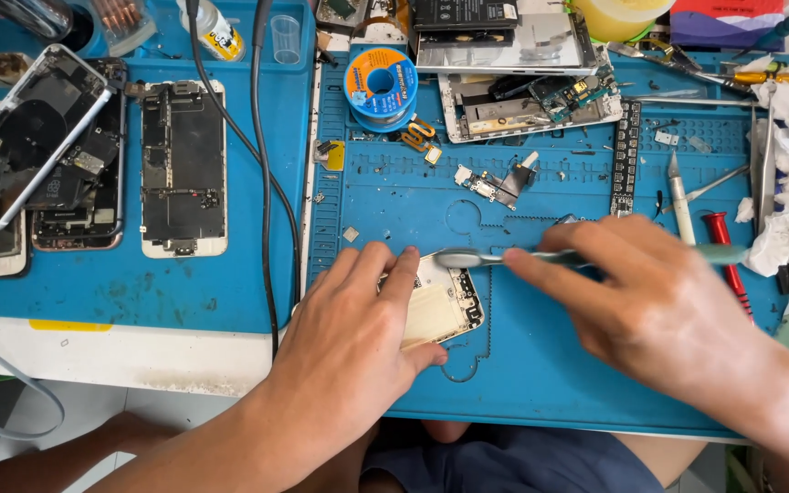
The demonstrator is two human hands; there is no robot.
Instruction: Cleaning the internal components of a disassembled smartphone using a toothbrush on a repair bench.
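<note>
1. The left hand (358,338) lies flat on an opened white phone body with a pale yellow panel inside (440,306), pressing it onto the blue silicone work mat (541,365). Its grip is a loose press, fingers spread over the near and left edge, not curled round anything.
2. The right hand (659,310) holds a slim pale green-handled brush-like tool (504,258); its grip is closed round the handle, thumb and fingers pinched. The blurred grey head sits just above the phone's upper edge.
3. Location: the phone rests at the near centre of the mat, partly hidden under the left hand.
4. Progress, as a judgement: the phone is already open, its inner frame exposed; the tool works at the top rim, so cleaning or prying looks mid-way. No cover or screen is fitted over it.
5. Loose on the mat beyond the phone: a small flex part with grey connector (495,185) and a blue solder-wire spool (381,87).
6. On the left of the tabletop, two stripped dark phone chassis (183,169) lie side by side, and a black cable (262,183) runs between the mats.
7. To the right: a red-handled screwdriver (728,260), tweezers and crumpled white tissue (773,233).
</note>
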